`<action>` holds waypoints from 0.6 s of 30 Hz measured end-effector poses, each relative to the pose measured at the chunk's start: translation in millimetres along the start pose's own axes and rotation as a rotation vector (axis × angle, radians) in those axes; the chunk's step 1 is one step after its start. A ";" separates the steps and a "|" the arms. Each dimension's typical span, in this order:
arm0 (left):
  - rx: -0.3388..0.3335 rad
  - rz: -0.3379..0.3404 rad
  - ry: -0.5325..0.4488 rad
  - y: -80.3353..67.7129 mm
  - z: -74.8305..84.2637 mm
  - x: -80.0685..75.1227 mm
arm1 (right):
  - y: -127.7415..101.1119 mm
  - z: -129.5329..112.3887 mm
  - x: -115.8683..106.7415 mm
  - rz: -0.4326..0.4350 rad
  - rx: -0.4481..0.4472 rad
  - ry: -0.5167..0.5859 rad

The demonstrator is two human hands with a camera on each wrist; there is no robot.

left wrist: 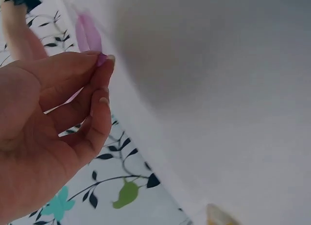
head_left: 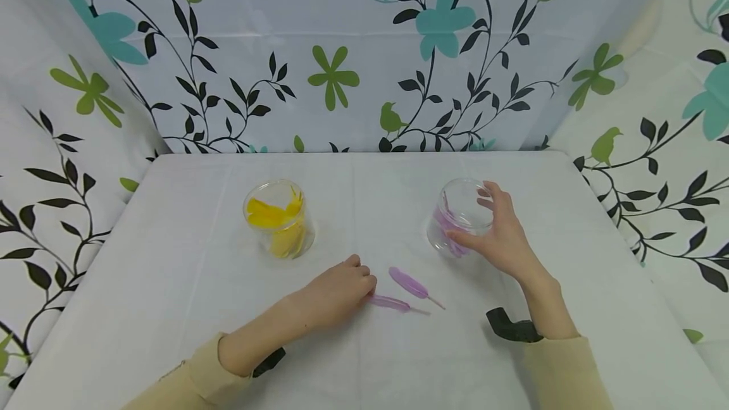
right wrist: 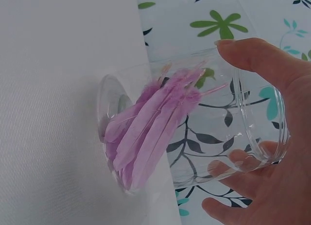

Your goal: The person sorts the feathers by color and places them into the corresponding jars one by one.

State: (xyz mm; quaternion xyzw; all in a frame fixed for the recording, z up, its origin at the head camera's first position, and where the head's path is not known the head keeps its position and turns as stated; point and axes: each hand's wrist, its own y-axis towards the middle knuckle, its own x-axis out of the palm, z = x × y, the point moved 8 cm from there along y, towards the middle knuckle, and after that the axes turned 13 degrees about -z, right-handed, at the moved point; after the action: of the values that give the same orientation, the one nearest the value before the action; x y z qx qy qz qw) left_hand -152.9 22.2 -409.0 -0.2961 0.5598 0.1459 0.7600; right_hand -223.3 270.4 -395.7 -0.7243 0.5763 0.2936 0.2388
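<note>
My left hand (head_left: 342, 293) pinches the tip of a purple feather (head_left: 393, 303) between thumb and forefinger, low over the white table. The left wrist view shows the pinched feather (left wrist: 89, 34) beyond the fingertips. Just past it, a second purple feather (head_left: 408, 283) lies loose on the table. On the right, my right hand (head_left: 504, 233) grips a clear glass jar (head_left: 464, 207) near its rim, thumb on one side and fingers on the other. Several purple feathers (right wrist: 150, 123) lean inside that jar, quills toward the opening.
A second clear glass jar (head_left: 310, 233) stands at the left of the table, with yellow feathers (head_left: 279, 223) inside. The white table (head_left: 188, 309) ends at the back against a curtain (head_left: 353, 18) printed with leaves and flowers. Dark straps (head_left: 512, 328) sit at both wrists.
</note>
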 end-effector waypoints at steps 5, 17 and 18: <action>-0.013 0.052 -0.160 2.4 -3.6 -36.5 | -0.2 -0.2 0.0 -0.001 0.000 0.005; -0.117 0.306 -0.059 28.1 -8.6 -121.5 | -1.3 -2.3 0.1 -0.010 0.012 0.005; -0.126 0.299 -0.038 32.5 -7.6 -125.8 | -1.4 -2.3 0.2 -0.011 0.014 0.007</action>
State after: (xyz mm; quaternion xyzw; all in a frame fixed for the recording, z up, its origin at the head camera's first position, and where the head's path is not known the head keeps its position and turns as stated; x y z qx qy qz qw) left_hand -218.2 56.8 -301.9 -0.2540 0.5729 0.2978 0.7201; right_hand -221.6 269.0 -394.2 -0.7266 0.5753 0.2858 0.2438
